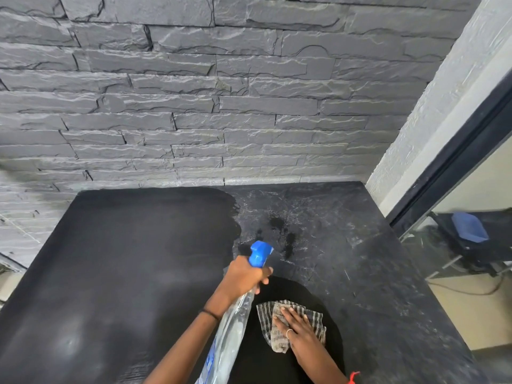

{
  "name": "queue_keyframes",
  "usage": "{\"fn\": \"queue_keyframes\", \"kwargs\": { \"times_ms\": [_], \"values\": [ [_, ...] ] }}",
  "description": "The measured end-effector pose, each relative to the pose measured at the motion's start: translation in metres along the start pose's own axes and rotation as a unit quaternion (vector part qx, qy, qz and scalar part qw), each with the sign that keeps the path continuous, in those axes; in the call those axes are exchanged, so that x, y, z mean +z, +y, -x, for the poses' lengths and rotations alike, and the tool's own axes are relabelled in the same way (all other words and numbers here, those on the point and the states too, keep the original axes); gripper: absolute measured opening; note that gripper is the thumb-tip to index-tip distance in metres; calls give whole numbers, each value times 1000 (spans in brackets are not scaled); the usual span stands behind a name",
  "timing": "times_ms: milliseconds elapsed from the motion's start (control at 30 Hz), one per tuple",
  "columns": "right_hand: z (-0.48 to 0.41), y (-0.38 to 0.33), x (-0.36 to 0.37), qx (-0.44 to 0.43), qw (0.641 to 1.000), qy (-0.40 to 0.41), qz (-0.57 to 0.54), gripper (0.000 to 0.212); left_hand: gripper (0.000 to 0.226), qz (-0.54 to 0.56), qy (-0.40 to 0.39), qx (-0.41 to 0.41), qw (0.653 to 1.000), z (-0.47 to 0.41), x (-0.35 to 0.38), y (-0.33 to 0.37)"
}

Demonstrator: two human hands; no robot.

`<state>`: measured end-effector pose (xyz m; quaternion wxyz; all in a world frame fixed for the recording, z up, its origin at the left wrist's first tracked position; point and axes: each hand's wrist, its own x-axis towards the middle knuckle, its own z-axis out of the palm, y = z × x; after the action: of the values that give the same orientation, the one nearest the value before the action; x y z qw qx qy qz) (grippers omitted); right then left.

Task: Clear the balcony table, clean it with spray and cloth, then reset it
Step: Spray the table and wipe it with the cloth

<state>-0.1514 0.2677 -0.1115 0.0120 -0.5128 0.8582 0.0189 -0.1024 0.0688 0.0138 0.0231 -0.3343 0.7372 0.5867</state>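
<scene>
- L hand (pixel 243 278) wrapped round neck of spray bottle (pixel 231 331), blue nozzle (pixel 260 253) aimed at table (pixel 374 286) centre.
- R hand (pixel 295 325) flat, fingers spread, pressing checked cloth (pixel 277 339) onto tabletop near front edge.
- Table's L half dark, wet-looking; R half dusty grey w/ a few wet spots (pixel 279 228) ahead of nozzle.
- Stone wall (pixel 194 92) behind table.

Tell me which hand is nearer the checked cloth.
Right. The right hand lies flat on the checked cloth; the left hand holds the spray bottle beside and beyond it.
</scene>
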Motion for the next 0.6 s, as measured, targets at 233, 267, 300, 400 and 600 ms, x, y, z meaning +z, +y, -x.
{"fn": "queue_keyframes", "kwargs": {
  "times_ms": [233,267,300,400,600],
  "values": [
    [-15,1,-8,22,992,-113,-51,92,22,-8,31,2,999,1,-16,-9],
    [-19,2,-8,39,987,-122,-94,81,22,-1,46,2,999,0,-20,-10],
    [-25,6,-5,42,981,-122,-142,75,21,8,62,2,998,-1,-23,-11],
    [-53,16,4,13,989,-68,-133,71,20,30,102,1,994,-3,-36,-16],
    [-123,-8,-6,28,987,-50,-152,64,22,37,123,-4,992,-10,-62,-28]
  ]
}}
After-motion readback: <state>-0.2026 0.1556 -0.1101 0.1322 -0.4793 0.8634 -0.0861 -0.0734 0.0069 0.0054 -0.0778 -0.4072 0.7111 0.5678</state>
